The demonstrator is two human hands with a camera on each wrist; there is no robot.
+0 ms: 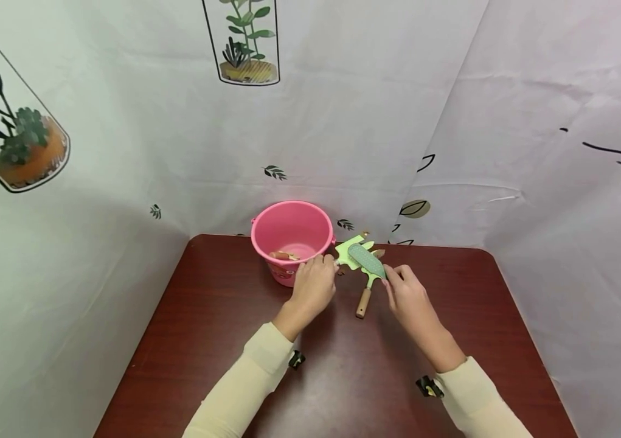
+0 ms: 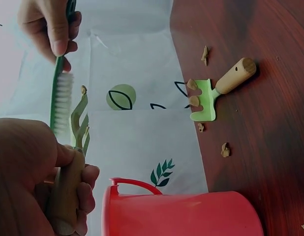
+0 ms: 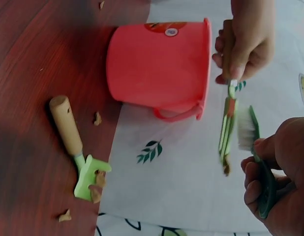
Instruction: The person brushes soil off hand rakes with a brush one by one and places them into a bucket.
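My left hand (image 1: 314, 286) grips the wooden handle of a small light-green garden fork (image 2: 79, 123), raised beside the pink bucket (image 1: 321, 234). A brown bit clings to a prong tip. In my right hand (image 1: 410, 298) is a green brush (image 1: 366, 258), its white bristles (image 2: 64, 101) facing the fork and close against it in the wrist views. Below them a second green garden fork (image 3: 88, 179) with a wooden handle lies on the table, brown pieces on its prongs.
Several dry brown bits (image 2: 225, 150) lie scattered on the dark red-brown table (image 1: 222, 340). Inside the bucket, near its front wall, sits a brownish thing (image 1: 283, 255). A white printed cloth (image 1: 343, 121) hangs right behind the table's back edge.
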